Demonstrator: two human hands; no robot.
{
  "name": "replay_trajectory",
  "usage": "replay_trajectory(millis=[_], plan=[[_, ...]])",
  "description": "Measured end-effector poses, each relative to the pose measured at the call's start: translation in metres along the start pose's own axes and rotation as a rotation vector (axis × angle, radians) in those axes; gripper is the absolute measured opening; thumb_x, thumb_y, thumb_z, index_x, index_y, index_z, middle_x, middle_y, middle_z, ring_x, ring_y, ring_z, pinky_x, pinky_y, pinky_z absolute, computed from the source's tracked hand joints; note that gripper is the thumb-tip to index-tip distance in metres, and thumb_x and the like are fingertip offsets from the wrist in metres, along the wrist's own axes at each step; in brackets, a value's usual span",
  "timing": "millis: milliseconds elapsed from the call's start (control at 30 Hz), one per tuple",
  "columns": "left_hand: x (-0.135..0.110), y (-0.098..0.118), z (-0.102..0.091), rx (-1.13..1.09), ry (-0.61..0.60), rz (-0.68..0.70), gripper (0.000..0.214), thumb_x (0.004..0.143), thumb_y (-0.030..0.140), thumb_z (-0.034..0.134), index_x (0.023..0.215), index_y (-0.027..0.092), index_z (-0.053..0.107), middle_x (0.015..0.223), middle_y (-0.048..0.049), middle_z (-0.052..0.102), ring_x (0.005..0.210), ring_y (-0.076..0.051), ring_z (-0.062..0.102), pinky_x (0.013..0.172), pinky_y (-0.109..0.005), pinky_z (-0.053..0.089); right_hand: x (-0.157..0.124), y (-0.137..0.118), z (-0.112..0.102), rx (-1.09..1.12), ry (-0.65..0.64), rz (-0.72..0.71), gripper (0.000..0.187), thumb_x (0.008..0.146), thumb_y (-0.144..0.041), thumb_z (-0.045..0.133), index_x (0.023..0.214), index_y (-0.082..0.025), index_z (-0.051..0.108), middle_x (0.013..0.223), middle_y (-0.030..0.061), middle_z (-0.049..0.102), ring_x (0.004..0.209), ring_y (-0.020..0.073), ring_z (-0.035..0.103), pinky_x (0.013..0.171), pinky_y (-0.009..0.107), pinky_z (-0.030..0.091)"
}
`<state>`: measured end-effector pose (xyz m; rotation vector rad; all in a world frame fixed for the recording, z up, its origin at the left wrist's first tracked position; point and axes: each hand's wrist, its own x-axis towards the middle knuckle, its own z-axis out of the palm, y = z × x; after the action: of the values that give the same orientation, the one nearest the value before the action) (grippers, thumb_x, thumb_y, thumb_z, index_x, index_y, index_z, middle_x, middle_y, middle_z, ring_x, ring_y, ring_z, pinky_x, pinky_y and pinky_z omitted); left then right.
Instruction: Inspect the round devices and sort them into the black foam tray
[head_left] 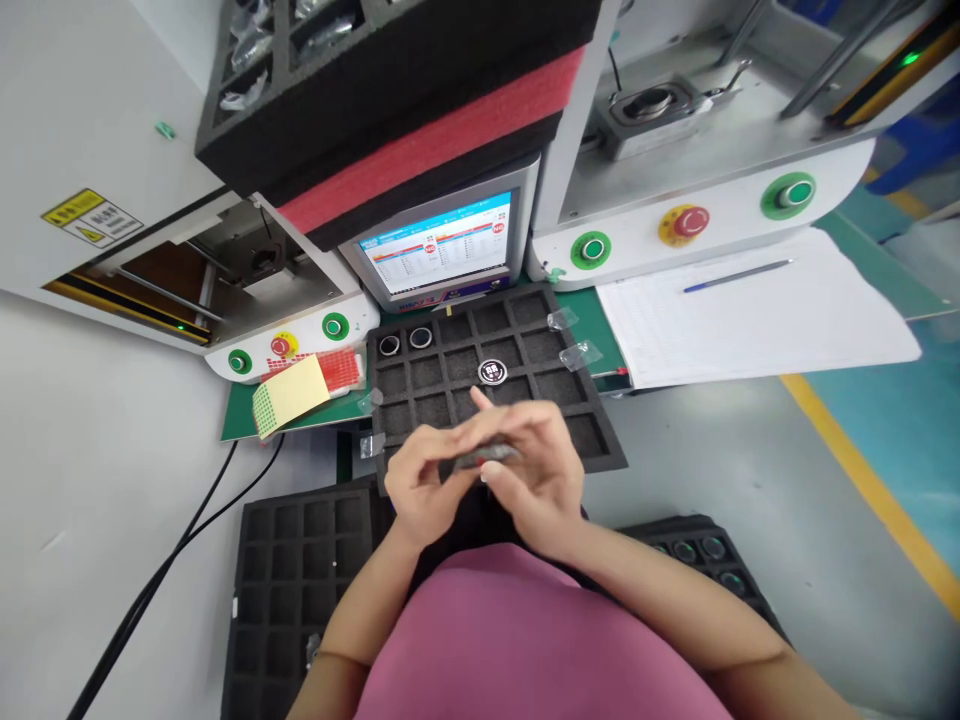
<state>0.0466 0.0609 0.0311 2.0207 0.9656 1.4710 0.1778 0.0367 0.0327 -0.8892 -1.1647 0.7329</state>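
Observation:
Both hands meet in front of my chest, over the near edge of a black foam tray [472,345]. My left hand [424,485] has its fingers curled and closed on one side of a small, thin, grey shiny piece [487,456]. My right hand [544,475] closes on the other side, its thumb pressed near a spot of red on the piece. Fingers cover much of it, so its exact kind does not show. Just beyond the hands, a round black disc with white digits [493,372] lies in the tray. Two silver-rimmed round parts [405,341] sit in its far left compartments.
A monitor [442,245] stands behind the tray, with stacked foam trays [420,130] above it. Button-fronted machines flank it. Paper sheets [757,310] with a pen [739,276] lie right; sticker sheets [300,392] lie left. More foam trays [300,590] are low on both sides.

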Motion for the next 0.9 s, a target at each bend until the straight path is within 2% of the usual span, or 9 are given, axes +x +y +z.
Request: replay_trajectory(millis=[67,133,233,300,433,533,633,733,900], plan=[[0.001,-0.02,-0.007,0.232,0.004,-0.009,0.011,0.092,0.029,0.066,0.092,0.018,0.067,0.08,-0.0042,0.07,0.071,-0.015,0.068,0.061,-0.026,0.055,0.007,0.037,-0.019,-0.234,0.055,0.101,0.027,0.091,-0.039,0.055,0.109,-0.025,0.041,0.102,0.0075,0.067,0.1,0.0234,0.068,0.1,0.049,0.054],[0.003,-0.048,-0.012,0.374,0.005,-0.007,0.008,0.09,0.023,0.064,0.093,0.018,0.07,0.08,-0.0045,0.069,0.072,-0.016,0.066,0.065,-0.027,0.054,0.017,0.078,-0.037,-0.374,0.06,0.18,0.028,0.087,-0.038,0.06,0.108,-0.022,0.048,0.107,0.012,0.065,0.105,0.0281,0.065,0.1,0.053,0.052],[0.005,-0.092,-0.007,0.514,-0.067,-0.006,0.014,0.087,0.015,0.063,0.092,0.019,0.075,0.078,-0.0057,0.066,0.072,-0.018,0.064,0.068,-0.029,0.052,0.029,0.124,-0.052,-0.52,-0.066,0.231,0.036,0.08,-0.037,0.067,0.11,-0.02,0.057,0.115,0.0161,0.065,0.112,0.0345,0.062,0.104,0.058,0.047],[0.004,-0.114,0.002,0.579,-0.16,-0.011,0.018,0.086,0.011,0.062,0.093,0.02,0.076,0.078,-0.0071,0.065,0.074,-0.02,0.064,0.069,-0.03,0.052,0.033,0.142,-0.052,-0.581,-0.161,0.221,0.041,0.079,-0.035,0.069,0.115,-0.018,0.059,0.122,0.0165,0.065,0.117,0.0352,0.06,0.11,0.06,0.042],[0.0,-0.129,0.013,0.645,-0.311,-0.021,0.023,0.087,0.008,0.059,0.099,0.018,0.076,0.087,-0.0111,0.068,0.085,-0.025,0.067,0.076,-0.037,0.056,0.034,0.157,-0.046,-0.666,-0.28,0.17,0.039,0.087,-0.036,0.07,0.119,-0.015,0.061,0.119,0.0119,0.067,0.115,0.0297,0.063,0.115,0.061,0.034],[-0.003,-0.126,0.011,0.654,-0.387,-0.039,0.023,0.086,0.012,0.064,0.106,0.018,0.073,0.111,-0.0148,0.07,0.108,-0.03,0.066,0.093,-0.046,0.056,0.033,0.162,-0.048,-0.692,-0.317,0.145,0.04,0.091,-0.04,0.069,0.121,-0.014,0.061,0.118,0.0103,0.067,0.113,0.0275,0.063,0.113,0.06,0.037],[-0.001,-0.126,0.007,0.626,-0.46,-0.086,0.027,0.085,0.014,0.068,0.11,0.02,0.07,0.125,-0.0132,0.067,0.118,-0.028,0.064,0.102,-0.045,0.054,0.033,0.164,-0.051,-0.676,-0.351,0.138,0.044,0.091,-0.037,0.068,0.127,-0.015,0.058,0.118,0.0109,0.067,0.111,0.0275,0.064,0.109,0.059,0.042],[0.004,-0.13,0.007,0.605,-0.476,-0.167,0.024,0.084,0.015,0.072,0.108,0.02,0.068,0.117,-0.0107,0.069,0.112,-0.025,0.067,0.1,-0.042,0.055,0.034,0.163,-0.054,-0.638,-0.401,0.144,0.051,0.087,-0.03,0.068,0.134,-0.018,0.052,0.117,0.0112,0.067,0.113,0.0288,0.065,0.105,0.056,0.048],[0.004,-0.127,0.012,0.58,-0.445,-0.269,0.035,0.077,0.021,0.082,0.108,0.018,0.066,0.109,-0.009,0.067,0.104,-0.025,0.069,0.093,-0.038,0.057,0.036,0.162,-0.056,-0.606,-0.432,0.186,0.055,0.081,-0.027,0.067,0.133,-0.019,0.05,0.12,0.0141,0.067,0.117,0.0318,0.064,0.106,0.055,0.049]])
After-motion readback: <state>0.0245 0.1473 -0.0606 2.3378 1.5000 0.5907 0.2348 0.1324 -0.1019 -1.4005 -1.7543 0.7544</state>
